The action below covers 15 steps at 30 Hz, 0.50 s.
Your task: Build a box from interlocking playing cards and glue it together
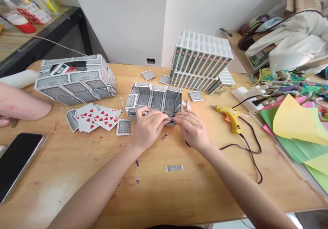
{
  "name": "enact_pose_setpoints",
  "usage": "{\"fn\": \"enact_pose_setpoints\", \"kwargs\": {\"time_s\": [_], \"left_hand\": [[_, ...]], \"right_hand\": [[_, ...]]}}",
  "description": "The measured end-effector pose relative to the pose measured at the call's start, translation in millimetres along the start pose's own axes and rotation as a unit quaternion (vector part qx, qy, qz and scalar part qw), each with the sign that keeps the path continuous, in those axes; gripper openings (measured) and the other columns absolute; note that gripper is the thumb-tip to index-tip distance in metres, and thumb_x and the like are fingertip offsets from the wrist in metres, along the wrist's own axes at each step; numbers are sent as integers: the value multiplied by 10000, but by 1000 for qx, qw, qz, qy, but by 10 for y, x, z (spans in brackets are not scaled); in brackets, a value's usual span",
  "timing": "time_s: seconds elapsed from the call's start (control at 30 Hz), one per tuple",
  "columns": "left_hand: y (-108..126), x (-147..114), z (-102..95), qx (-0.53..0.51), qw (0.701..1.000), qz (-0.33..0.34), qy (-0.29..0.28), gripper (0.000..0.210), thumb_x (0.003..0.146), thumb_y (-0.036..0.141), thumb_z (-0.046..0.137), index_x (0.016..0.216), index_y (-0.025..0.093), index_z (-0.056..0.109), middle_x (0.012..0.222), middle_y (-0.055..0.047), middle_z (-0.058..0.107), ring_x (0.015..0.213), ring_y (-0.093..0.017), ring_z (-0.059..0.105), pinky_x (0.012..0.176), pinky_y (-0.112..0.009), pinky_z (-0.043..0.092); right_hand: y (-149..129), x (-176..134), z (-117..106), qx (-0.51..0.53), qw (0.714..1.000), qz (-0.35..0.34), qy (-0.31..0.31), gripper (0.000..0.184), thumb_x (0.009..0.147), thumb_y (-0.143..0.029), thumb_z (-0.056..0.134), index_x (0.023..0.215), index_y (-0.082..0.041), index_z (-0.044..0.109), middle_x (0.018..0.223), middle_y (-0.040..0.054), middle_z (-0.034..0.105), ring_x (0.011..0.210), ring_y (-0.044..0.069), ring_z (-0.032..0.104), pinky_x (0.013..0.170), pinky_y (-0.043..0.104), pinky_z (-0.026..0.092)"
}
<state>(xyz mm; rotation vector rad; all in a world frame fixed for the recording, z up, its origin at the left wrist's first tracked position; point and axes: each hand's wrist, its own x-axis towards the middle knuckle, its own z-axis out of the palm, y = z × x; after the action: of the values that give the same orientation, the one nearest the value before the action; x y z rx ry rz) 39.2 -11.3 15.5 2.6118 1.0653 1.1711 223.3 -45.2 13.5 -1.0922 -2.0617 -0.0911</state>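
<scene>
An open-topped box made of grey-backed playing cards (157, 99) sits on the table in front of me. My left hand (151, 125) is closed at its near wall, fingertips pinching the rim. From the other side my right hand (193, 128) pinches the same rim, and its fingertips almost meet the left ones. The near wall is mostly hidden behind my fingers. Left of the box lie a fan of heart cards (96, 118) and a folded card (123, 127). A cut card strip (174, 168) lies nearer to me.
A larger card box (77, 80) stands at the left, near another person's arm (24, 102) and a phone (20, 164). Behind are stacked card packs (200, 63). On the right lie a yellow glue gun (230, 117) with its cord, a power strip (248, 96) and coloured paper (299, 123).
</scene>
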Motion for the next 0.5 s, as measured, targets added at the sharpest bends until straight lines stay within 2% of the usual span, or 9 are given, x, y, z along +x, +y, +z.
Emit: {"fn": "enact_pose_setpoints", "kwargs": {"time_s": [0.13,0.27,0.3,0.4,0.5], "left_hand": [[2,0,2,-8,1000,0,4,44,846,216,554,843,238,592,847,59,704,813,-107,645,879,-359,296],[-10,-14,19,-2,1000,-6,26,103,834,243,570,936,236,573,922,18,698,882,-136,639,880,-350,332],[-17,-21,29,1,999,-9,41,175,821,262,587,990,229,557,955,-5,691,911,-148,633,882,-348,348],[-46,-40,61,5,996,-17,89,407,768,314,645,1125,196,489,1059,-75,652,1024,-190,593,911,-358,381],[-63,-49,73,9,995,-38,97,482,750,338,658,1161,177,463,1115,-109,623,1094,-218,554,943,-386,373]], "right_hand": [[-31,88,-43,9,998,48,-26,177,832,-82,489,850,-193,626,818,48,694,837,161,634,788,337,497],[-60,225,-147,54,985,115,-113,135,829,-130,503,871,-186,619,838,59,676,860,180,604,765,319,504],[-60,264,-174,56,980,123,-143,155,816,-135,523,933,-184,612,900,65,673,909,193,594,795,332,498],[-44,376,-228,30,968,135,-209,396,764,-157,589,1155,-168,526,1139,108,606,1086,253,524,891,403,448],[-18,466,-252,33,957,172,-232,485,713,-158,629,1179,-185,499,1119,105,608,1020,251,555,838,396,455]]}}
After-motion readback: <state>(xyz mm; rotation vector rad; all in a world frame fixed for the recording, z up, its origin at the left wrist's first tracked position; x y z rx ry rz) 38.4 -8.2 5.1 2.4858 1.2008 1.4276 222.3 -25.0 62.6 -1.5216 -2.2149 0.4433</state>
